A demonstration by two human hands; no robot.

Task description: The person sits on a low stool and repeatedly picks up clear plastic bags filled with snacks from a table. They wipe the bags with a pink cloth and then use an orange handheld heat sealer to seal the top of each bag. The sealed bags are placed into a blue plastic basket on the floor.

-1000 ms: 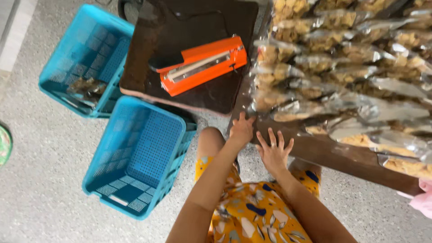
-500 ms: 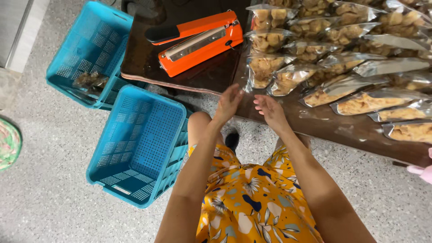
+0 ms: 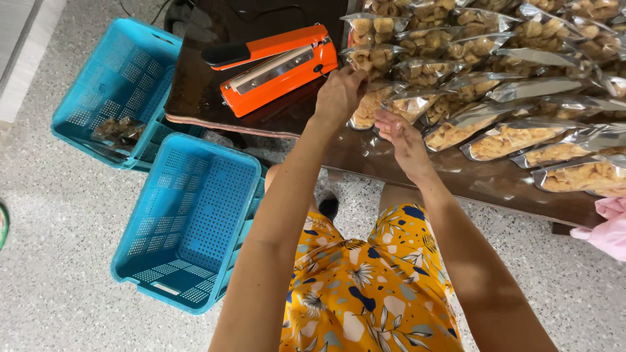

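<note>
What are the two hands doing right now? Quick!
Left hand: fingers curled on a clear snack bag by the orange sealer.
Right hand: open, flat, holding nothing, just over the bags.

sealer [image 3: 277, 65] on table [image 3: 391, 163], left of snack bags [image 3: 495, 91] | two baskets [image 3: 189, 221] on floor, left

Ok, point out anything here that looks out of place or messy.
Nothing looks spilled or broken. The clear snack bags lie overlapping and askew across the dark table, not in rows. One filled bag lies alone in the far blue basket; the near basket holds none.
</note>
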